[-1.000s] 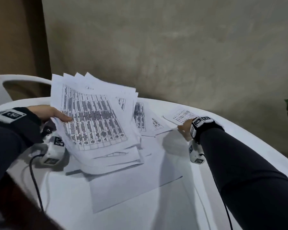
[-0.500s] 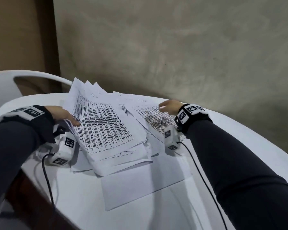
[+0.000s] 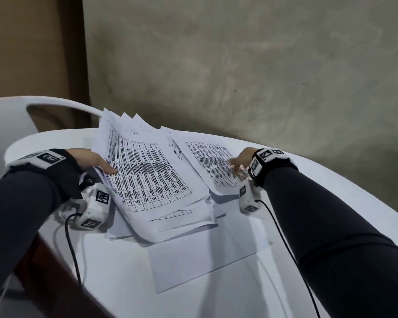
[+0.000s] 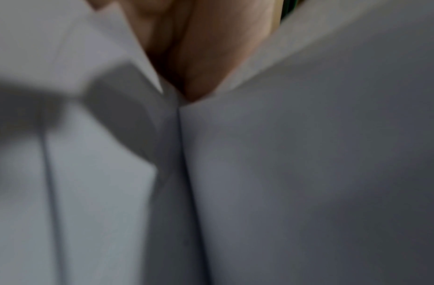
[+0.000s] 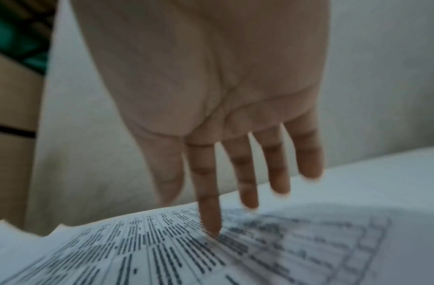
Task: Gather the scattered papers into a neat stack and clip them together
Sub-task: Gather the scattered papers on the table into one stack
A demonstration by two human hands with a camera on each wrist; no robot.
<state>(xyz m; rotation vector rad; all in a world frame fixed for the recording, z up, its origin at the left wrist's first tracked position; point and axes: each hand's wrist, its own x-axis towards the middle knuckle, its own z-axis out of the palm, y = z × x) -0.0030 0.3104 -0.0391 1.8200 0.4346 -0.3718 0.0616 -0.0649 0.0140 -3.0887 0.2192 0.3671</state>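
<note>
Table (image 3: 124, 283), round and white, is carrying everything, and its curved rim is sitting close behind the papers, so anything pushed too far back is risking a slide off the far side. Nearest the front, 1 blank sheet (image 3: 205, 260) is lying flat and alone, partly tucked under the pile; I judge it is the likeliest to be left behind when the rest is being squared up.

Next down in size, the fanned bundle (image 3: 147, 175) is tilting up off the table on the left, its top corners splaying in at least 3 separate points. The left hand (image 3: 90, 157) is pinching that bundle at its left edge, thumb on the printed face and fingers hidden beneath. Held by 1 edge only, the lower sheets are sagging, and a slack pinch could be letting them slip out and scatter again.

To the right, 1 loose printed sheet (image 3: 211, 164) is overlapping the bundle's edge. The right hand (image 5: 211, 86) is spread, fingers straight, with 1 fingertip (image 5: 212, 225) touching the print. Dragging with so light a touch could be creasing the page or skating over it.

No clip is showing anywhere, so I cannot tell where it is waiting.
</note>
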